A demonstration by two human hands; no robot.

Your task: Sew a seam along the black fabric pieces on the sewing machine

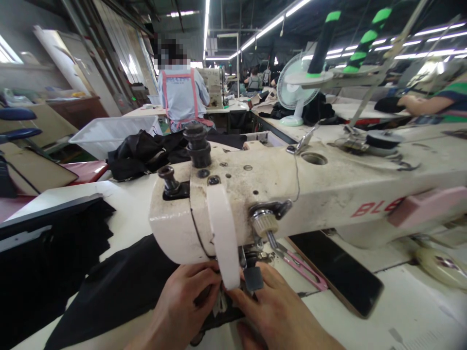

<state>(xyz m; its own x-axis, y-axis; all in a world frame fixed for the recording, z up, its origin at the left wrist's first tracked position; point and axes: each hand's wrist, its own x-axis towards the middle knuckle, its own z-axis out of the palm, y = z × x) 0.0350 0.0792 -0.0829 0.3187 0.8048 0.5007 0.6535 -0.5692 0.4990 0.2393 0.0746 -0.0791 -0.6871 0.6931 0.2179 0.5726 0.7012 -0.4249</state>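
Under the head of a cream sewing machine [233, 170], both hands are close together at the needle area. My left hand [186, 296] has its fingers pinched on black fabric [116, 287] that spreads out to the left. My right hand [270, 306] lies just right of the presser foot, thumb and fingers closed on the cloth's near part. A white guard bar hangs between the hands and hides some fingertips. The needle itself is hidden.
A phone [339, 272] and pink-handled scissors [302, 267] lie right of the hands. More black cloth [54, 262] is stacked at the left. Behind are a white crate [105, 138], a fan [295, 87], a person in an apron [182, 95] and another person's arm [425, 104].
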